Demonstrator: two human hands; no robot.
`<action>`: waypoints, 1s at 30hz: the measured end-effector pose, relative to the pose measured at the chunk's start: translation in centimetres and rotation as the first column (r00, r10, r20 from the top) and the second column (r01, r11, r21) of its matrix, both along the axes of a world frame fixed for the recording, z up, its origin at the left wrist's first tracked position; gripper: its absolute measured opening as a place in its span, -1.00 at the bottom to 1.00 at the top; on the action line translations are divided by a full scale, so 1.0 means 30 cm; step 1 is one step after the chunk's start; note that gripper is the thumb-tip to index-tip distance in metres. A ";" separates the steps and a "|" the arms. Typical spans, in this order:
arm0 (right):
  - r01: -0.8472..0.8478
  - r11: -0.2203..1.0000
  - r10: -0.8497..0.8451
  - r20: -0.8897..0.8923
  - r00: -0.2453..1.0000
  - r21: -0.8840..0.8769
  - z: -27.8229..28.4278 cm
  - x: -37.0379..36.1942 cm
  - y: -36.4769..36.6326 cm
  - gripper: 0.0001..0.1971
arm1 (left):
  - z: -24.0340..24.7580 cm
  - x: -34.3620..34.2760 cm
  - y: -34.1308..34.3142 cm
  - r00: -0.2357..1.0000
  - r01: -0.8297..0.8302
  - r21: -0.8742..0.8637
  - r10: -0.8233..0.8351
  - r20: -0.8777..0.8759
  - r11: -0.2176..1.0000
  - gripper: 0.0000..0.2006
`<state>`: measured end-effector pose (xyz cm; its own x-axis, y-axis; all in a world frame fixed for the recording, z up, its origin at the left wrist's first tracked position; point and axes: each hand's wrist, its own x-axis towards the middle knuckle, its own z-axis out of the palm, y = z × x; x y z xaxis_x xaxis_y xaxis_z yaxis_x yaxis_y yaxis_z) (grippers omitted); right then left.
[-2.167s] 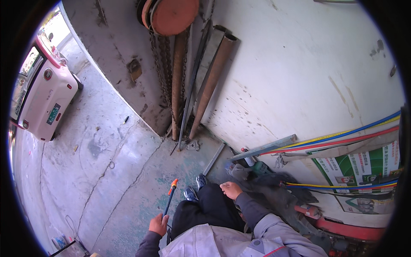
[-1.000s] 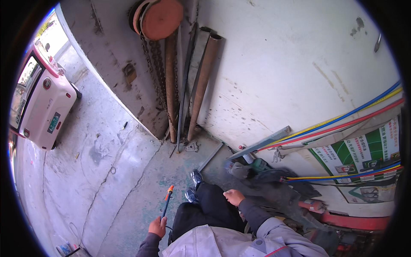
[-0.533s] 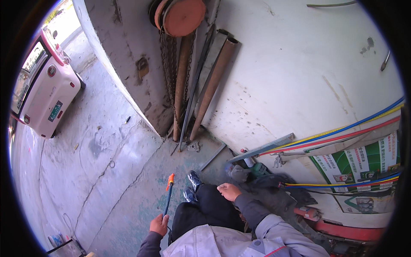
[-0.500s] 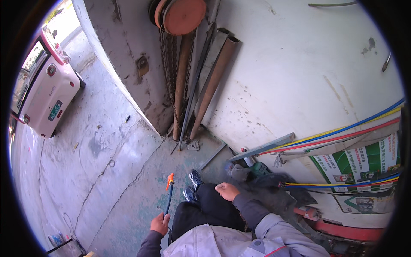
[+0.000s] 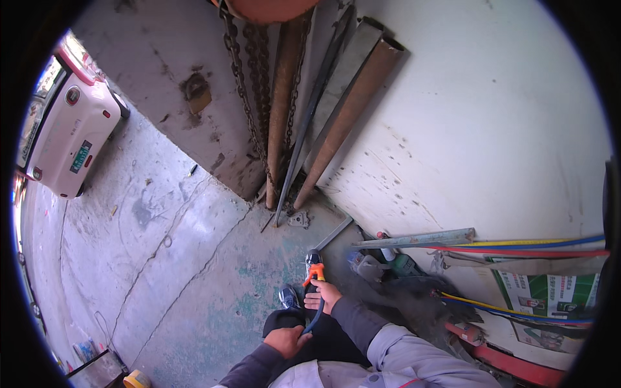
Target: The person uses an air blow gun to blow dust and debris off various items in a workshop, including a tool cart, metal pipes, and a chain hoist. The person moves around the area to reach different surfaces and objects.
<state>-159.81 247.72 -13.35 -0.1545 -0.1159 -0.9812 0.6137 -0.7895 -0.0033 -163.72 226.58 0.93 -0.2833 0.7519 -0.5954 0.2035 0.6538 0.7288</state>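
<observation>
An orange air blow gun [image 5: 314,274] with a yellowish collar points away from me, above my shoe and dark trouser leg. My right hand [image 5: 327,296] is closed at its lower end, thumb against the collar and fingers reaching left; the hand partly hides the grip. From there a dark blue hose [image 5: 316,318] curves down to my left hand [image 5: 286,341], which is wrapped round it above my lap. The far tip of the gun overlaps a shiny shoe [image 5: 314,257], so where it ends is hard to see.
Rusty pipes [image 5: 349,119] and chains [image 5: 234,61] lean in the wall corner ahead. At right lie a metal angle bar [image 5: 420,238], bottles [image 5: 402,265], coloured hoses [image 5: 517,316] and a red curved part [image 5: 517,368]. A pale car [image 5: 74,132] stands far left; a yellow tub [image 5: 136,379] sits lower left.
The blow gun has moved right and come to my right hand, which has closed at its lower end. My left hand has shifted right, still on the hose. The view has tilted closer.
</observation>
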 end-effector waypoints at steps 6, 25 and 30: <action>0.683 0.701 -0.685 0.073 0.725 -0.203 -0.532 -0.023 0.299 -0.76 | -0.293 -0.139 0.211 0.990 -0.022 -0.085 0.033 0.134 0.996 -0.57; 0.140 0.855 -0.173 0.019 0.985 0.499 -1.048 -0.087 0.810 -0.80 | -0.420 -0.138 0.172 0.990 -0.040 -0.460 0.097 0.101 0.887 -0.56; 0.401 0.867 -0.395 -0.084 0.915 0.295 -0.992 -0.098 0.868 -0.73 | -0.372 -0.146 0.253 0.994 -0.042 -0.411 0.080 0.075 0.911 -0.58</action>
<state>-162.75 273.75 -43.11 -0.1454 0.2581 -0.9551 0.2446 -0.9260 -0.2874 -168.09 234.17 -10.24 -0.2529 0.4210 -0.8711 0.1010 0.9069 0.4090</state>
